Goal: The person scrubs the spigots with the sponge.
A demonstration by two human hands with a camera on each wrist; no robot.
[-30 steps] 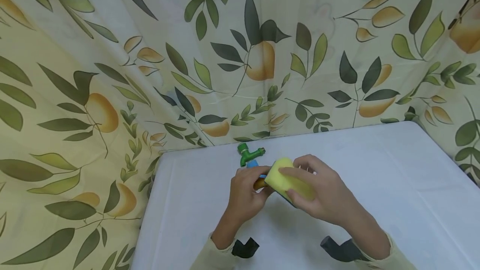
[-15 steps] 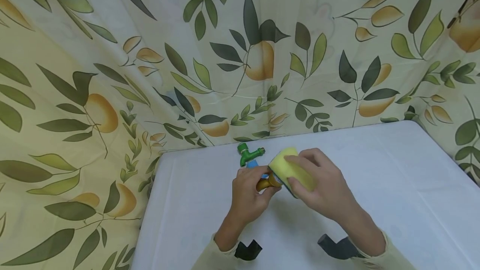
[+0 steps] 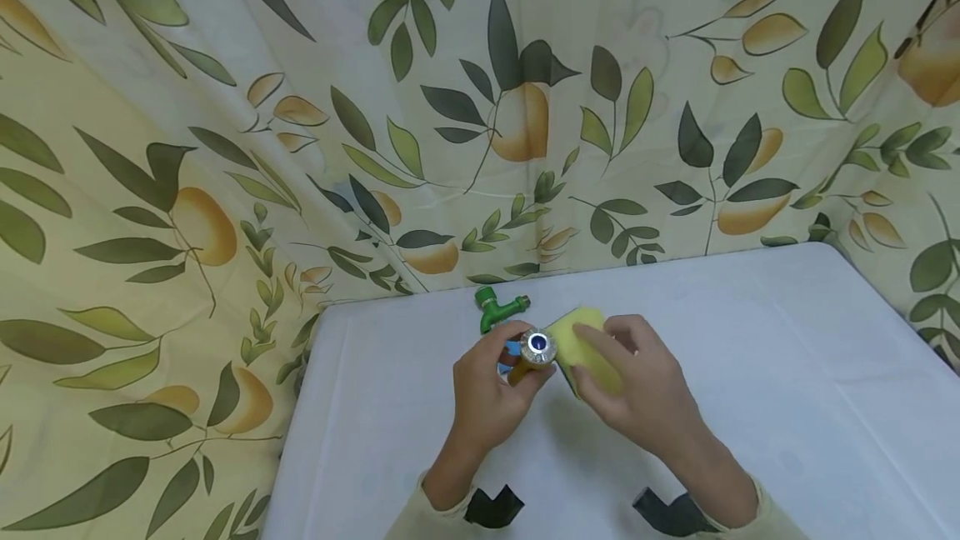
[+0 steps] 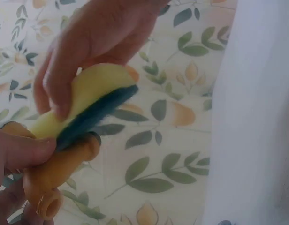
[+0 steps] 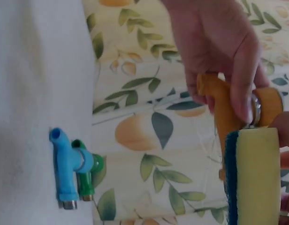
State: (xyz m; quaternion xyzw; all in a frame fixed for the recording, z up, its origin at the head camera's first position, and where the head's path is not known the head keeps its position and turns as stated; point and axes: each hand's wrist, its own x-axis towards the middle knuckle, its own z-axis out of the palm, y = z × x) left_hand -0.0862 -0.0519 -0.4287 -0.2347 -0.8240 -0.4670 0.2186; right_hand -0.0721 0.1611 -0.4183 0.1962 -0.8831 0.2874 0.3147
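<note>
A person's left hand [image 3: 486,390] clasps an orange tap [image 4: 53,171] between thumb and fingers above a white table [image 3: 780,357], its knob's blue centre [image 3: 538,343] facing up, while the right hand [image 3: 648,386] grips a yellow sponge [image 3: 592,357] just beside it. The sponge's dark blue scouring layer [image 4: 95,115] faces the tap and appears to touch it. The orange tap's spout opens hollow, its inside too dim to make out. On the table beyond the left hand, a blue tap [image 5: 66,171] with an open mouth lies next to a green tap [image 3: 497,312]. Fruit-and-leaf-patterned cloth [image 3: 450,182] hangs behind.
</note>
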